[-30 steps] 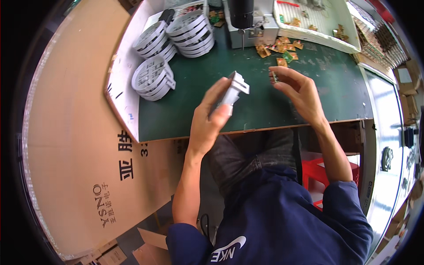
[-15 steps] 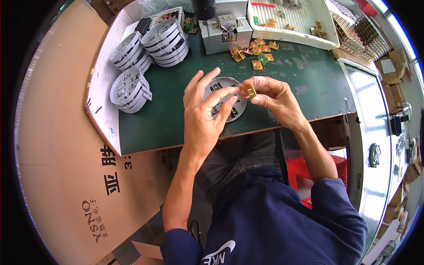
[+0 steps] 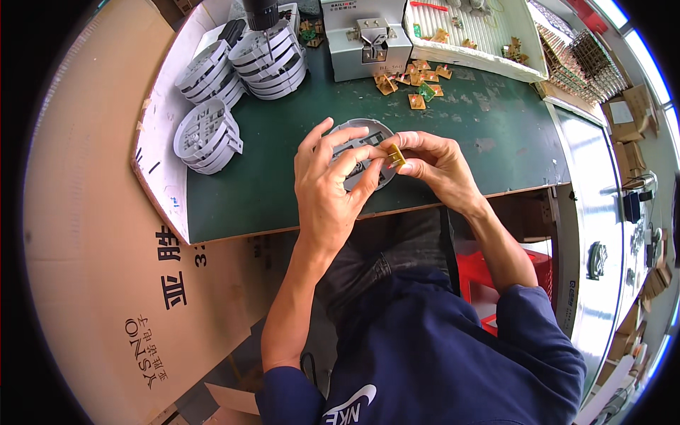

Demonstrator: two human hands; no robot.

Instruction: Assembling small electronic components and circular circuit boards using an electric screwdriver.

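Over a round grey plastic housing (image 3: 367, 131) on the green bench, my right hand (image 3: 443, 164) pinches a small yellowish circuit board (image 3: 395, 156) between thumb and fingers. Metal pins and a bit of red show on the board. Close by on its left is my left hand (image 3: 331, 180), fingers spread, its index fingertip reaching the board's edge and its thumb just below. Whether the left thumb touches the board cannot be made out. Both hands cover much of the housing, which lies with its slotted inner side up.
Stacked grey housings (image 3: 207, 138) stand at the left. Behind are a grey metal machine (image 3: 368, 53), loose small circuit boards (image 3: 416, 101) and a white foam tray (image 3: 482, 62). A black screwdriver-like tool (image 3: 261, 13) hangs above the stacks. A cardboard edge (image 3: 152, 163) borders the bench's left.
The view has shifted slightly, and the hanging black tool now appears farther left. The circuit board has tilted a little in my right hand; my left thumb has come closer to it.
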